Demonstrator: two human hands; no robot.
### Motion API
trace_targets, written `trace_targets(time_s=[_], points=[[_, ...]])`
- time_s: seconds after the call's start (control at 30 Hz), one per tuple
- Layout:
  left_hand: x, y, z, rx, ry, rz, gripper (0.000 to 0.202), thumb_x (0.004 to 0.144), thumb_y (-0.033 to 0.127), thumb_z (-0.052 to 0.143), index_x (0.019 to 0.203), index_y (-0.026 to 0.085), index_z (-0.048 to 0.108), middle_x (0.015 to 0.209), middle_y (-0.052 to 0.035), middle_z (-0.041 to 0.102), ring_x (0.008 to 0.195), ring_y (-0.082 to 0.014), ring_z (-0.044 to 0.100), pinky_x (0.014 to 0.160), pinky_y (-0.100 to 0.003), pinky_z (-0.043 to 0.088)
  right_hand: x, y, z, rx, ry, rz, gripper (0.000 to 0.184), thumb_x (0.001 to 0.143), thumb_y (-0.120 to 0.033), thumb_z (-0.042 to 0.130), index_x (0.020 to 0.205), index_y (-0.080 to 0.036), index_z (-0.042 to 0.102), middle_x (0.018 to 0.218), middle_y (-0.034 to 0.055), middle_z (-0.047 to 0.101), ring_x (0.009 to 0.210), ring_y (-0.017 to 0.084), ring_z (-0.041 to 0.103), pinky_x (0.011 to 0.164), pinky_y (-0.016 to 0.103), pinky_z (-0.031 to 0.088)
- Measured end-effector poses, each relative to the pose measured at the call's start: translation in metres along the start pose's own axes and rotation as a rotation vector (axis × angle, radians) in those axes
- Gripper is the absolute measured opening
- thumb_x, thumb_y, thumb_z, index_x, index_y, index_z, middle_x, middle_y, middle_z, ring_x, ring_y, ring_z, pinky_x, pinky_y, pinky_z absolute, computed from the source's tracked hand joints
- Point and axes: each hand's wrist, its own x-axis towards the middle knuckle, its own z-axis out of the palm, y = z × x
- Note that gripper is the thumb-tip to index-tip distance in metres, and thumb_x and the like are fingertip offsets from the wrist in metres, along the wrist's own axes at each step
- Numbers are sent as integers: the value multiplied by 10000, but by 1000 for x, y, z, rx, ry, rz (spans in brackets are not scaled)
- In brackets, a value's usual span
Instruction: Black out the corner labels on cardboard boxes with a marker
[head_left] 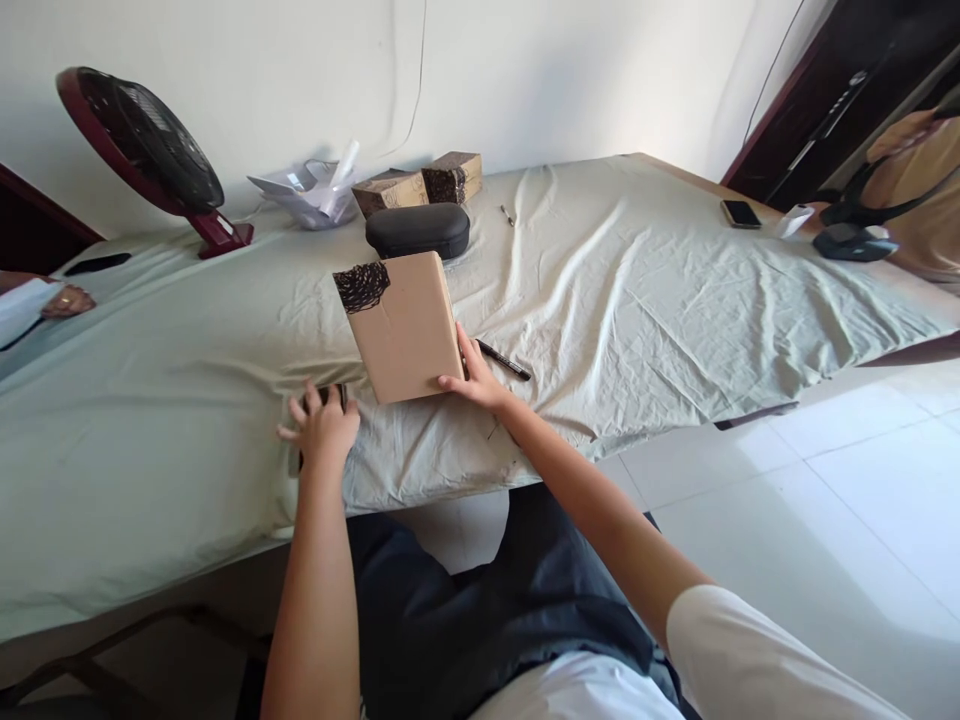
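Note:
A tan cardboard box (409,330) with a black scribbled patch on its upper left corner is tilted up over the cloth. My right hand (476,380) grips its lower right edge, thumb on the front face. Beside that hand a black marker pen (504,360) lies on the cloth. My left hand (324,425) rests with fingers spread over a dark flat object (342,394) near the table's front edge; the hand hides most of it, so its kind is unclear.
Behind the box lie a black zip case (418,232), patterned boxes (454,178) and a clear basket (319,195). A fan (150,140) stands at the left. A wrinkled cloth (585,290) covers the table. A phone (741,214) lies at the right; people are at both ends.

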Motion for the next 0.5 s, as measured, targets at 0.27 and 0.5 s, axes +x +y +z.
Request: trace_targets(time_s=[0.27, 0.5], points=[[-19, 32, 14, -673, -51, 495, 918, 1007, 870, 344, 1571, 217, 658, 1601, -199, 626, 1558, -353, 553, 1327, -518, 436, 4, -18, -15, 416, 37, 65, 1026, 865, -1026, 399, 1533, -285, 642, 1276, 128, 773, 1274, 412, 700, 1104, 644, 592], [-42, 44, -23, -703, 124, 565, 799, 1019, 845, 438, 1528, 280, 682, 1475, -140, 607, 1508, -329, 581, 1298, -470, 469, -18, -38, -18, 484, 121, 9, 672, 896, -866, 639, 1223, -291, 752, 825, 25, 609, 811, 253, 628, 835, 483, 598]])
